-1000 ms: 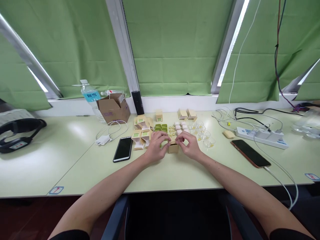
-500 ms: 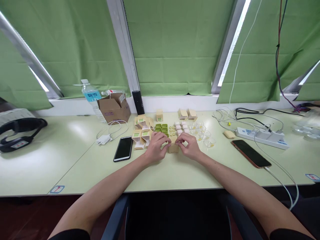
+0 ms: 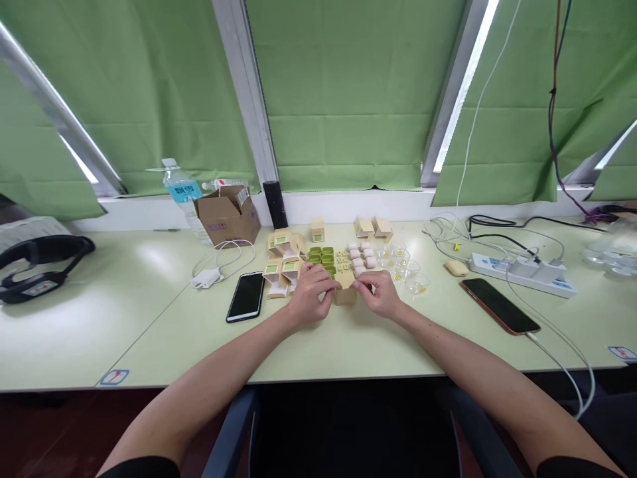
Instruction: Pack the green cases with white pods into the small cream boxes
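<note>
A small tan cardboard box [image 3: 345, 292] sits on the table between my hands. My left hand [image 3: 312, 291] pinches its left upper edge, while my right hand [image 3: 381, 292] grips the right side near the top with thumb and forefinger. Just beyond the box are green square cups [image 3: 322, 255], small yellowish square pieces [image 3: 342, 260] and pale pink rounded pieces [image 3: 361, 254]. Clear plastic cups [image 3: 401, 264] stand beyond my right hand. Several open cardboard boxes [image 3: 281, 269] with green labels lie beyond my left hand. What is inside the held box cannot be seen.
Left of my hands lie a phone [image 3: 246, 296] and a white charger [image 3: 207, 277]. Behind them stand a brown carton [image 3: 227, 219] and a water bottle [image 3: 184, 192]. To the right are a second phone [image 3: 499, 305], a power strip [image 3: 522, 273] and loose cables. Headphones [image 3: 44, 265] lie far left.
The top of the box now shows as a flat tan panel between my fingers. My right fingers have lowered slightly along its side; my left hand has barely moved.
</note>
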`<state>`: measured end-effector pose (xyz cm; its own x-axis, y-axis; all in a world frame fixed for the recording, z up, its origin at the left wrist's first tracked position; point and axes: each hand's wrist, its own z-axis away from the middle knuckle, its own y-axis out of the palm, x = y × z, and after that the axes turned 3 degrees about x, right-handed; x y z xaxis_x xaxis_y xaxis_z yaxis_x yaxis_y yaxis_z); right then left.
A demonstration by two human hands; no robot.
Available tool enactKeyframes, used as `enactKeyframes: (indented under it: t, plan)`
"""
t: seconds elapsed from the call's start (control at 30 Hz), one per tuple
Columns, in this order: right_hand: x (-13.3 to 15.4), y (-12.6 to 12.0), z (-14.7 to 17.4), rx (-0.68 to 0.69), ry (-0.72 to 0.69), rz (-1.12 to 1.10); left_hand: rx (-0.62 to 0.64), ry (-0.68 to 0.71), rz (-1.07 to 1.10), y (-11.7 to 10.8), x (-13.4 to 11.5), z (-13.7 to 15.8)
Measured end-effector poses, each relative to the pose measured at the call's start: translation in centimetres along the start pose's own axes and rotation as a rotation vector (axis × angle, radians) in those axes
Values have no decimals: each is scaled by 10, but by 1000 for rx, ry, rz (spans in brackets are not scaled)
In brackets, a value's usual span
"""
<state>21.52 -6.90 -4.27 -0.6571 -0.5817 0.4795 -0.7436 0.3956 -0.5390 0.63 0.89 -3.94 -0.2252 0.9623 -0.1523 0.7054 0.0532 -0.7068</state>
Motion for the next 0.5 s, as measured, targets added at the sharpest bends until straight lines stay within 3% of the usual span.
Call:
enactKeyframes:
  t: [0.17, 0.3, 0.5]
  plan:
    - [8, -1, 2, 7, 10, -64, -13, -147, -30, -1, -5, -1]
    - [11, -1, 3, 73, 1, -54, 78, -253, -34, -1, -8, -2]
    - [3, -8, -6, 45, 224, 136, 122, -196, 24, -6, -12, -2]
